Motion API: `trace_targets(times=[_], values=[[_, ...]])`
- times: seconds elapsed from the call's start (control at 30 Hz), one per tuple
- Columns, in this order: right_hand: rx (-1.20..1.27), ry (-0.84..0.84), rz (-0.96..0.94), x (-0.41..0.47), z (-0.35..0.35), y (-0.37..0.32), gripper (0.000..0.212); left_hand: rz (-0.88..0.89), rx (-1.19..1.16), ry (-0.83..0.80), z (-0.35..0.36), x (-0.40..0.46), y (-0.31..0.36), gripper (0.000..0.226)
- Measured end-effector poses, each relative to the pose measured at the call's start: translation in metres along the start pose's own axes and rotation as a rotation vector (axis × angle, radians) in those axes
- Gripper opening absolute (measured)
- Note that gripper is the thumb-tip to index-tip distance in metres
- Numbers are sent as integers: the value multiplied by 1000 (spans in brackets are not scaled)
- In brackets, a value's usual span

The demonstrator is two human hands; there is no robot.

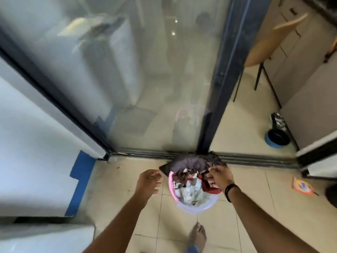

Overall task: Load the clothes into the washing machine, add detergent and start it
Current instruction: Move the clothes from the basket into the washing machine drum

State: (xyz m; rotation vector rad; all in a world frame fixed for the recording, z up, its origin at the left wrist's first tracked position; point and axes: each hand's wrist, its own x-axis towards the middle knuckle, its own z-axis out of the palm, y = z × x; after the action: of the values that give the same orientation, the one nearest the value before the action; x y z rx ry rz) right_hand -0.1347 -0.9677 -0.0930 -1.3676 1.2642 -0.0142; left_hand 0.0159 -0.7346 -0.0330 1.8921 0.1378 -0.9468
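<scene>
Sitting between hands, clothes basket (193,201); right apparently gripping.

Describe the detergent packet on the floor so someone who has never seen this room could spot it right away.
Start at the dark sliding door track across the tiled floor. Near its middle stands the pink-rimmed laundry basket of clothes; look to its right, past the right hand. The detergent packet lies flat on a tile there, the only orange thing on the floor.

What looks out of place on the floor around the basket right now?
A flat orange packet lies loose on the tiled floor, right of the pink-rimmed plastic laundry basket. The basket is overfilled: dark clothes spill over its far rim onto the sliding-door track.
</scene>
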Motion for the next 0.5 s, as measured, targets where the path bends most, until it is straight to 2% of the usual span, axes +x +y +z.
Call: trace_targets(times=[0.2, 0.37, 0.5], values=[[0, 37, 205, 37, -27, 71, 21, -146, 226, -88, 58, 47, -44, 11], [24, 34, 338, 60, -11, 119, 14, -241, 401, -167, 86, 101, -73, 14], [18, 14, 423, 80, 11, 150, 16, -261, 583, -238, 110, 154, -96, 17]])
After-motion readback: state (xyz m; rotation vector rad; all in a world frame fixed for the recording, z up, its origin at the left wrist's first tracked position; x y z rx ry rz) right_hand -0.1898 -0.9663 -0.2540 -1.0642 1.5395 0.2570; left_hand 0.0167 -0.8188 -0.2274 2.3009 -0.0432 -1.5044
